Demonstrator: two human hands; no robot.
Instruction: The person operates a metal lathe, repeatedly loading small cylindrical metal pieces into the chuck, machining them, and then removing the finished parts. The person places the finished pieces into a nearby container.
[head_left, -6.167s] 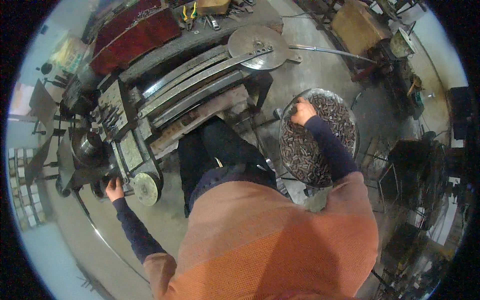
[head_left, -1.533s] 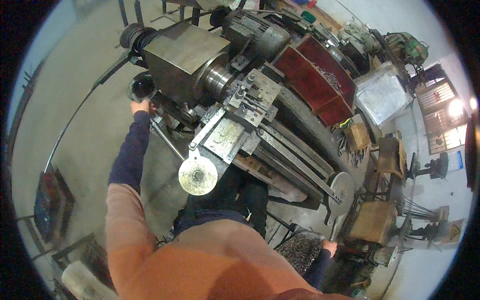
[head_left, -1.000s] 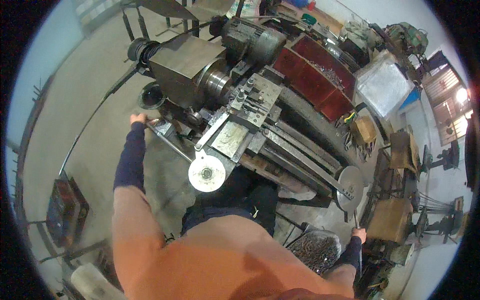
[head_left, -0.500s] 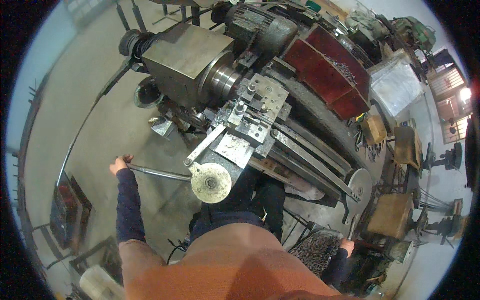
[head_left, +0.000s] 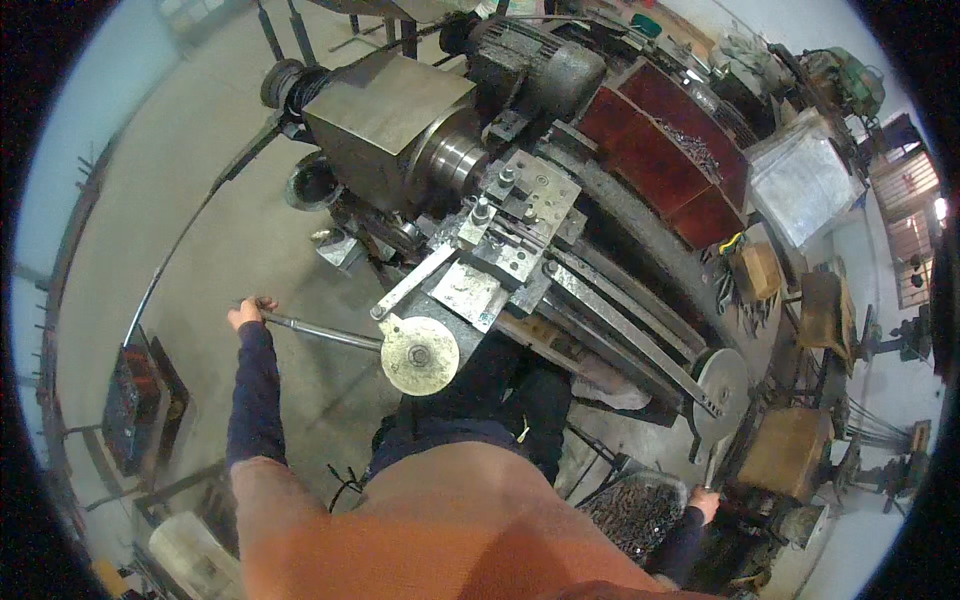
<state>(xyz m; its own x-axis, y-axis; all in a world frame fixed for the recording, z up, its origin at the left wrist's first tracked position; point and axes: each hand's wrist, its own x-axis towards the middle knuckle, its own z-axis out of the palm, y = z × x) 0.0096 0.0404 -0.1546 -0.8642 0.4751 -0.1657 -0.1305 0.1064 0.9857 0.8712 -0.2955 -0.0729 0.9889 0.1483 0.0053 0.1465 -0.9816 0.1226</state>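
In front of me stands a small metal-turning machine with a boxy grey headstock point(head_left: 385, 110). My left hand point(head_left: 250, 312) is closed around the outer end of a long steel lever point(head_left: 325, 331). That lever runs to a pale round disc point(head_left: 420, 356) beside the slide block point(head_left: 468, 293). Low on the right, my right hand point(head_left: 706, 503) grips a short handle point(head_left: 711, 466) below a grey metal disc point(head_left: 722, 393). A long flat bar point(head_left: 630, 335) links this disc to the tool slide point(head_left: 515, 255), which lies close to the shiny spindle nose point(head_left: 455, 162).
An electric motor point(head_left: 545, 70) sits behind the headstock. Red metal trays point(head_left: 650, 140) with metal shavings stand beyond the bed. Near my right arm is a container of small dark parts point(head_left: 635, 510). A dark red box point(head_left: 135, 405) stands on the floor at left.
The whole view has shifted slightly. Both hands keep their grips, and the left lever's outer end appears a little higher in the picture.
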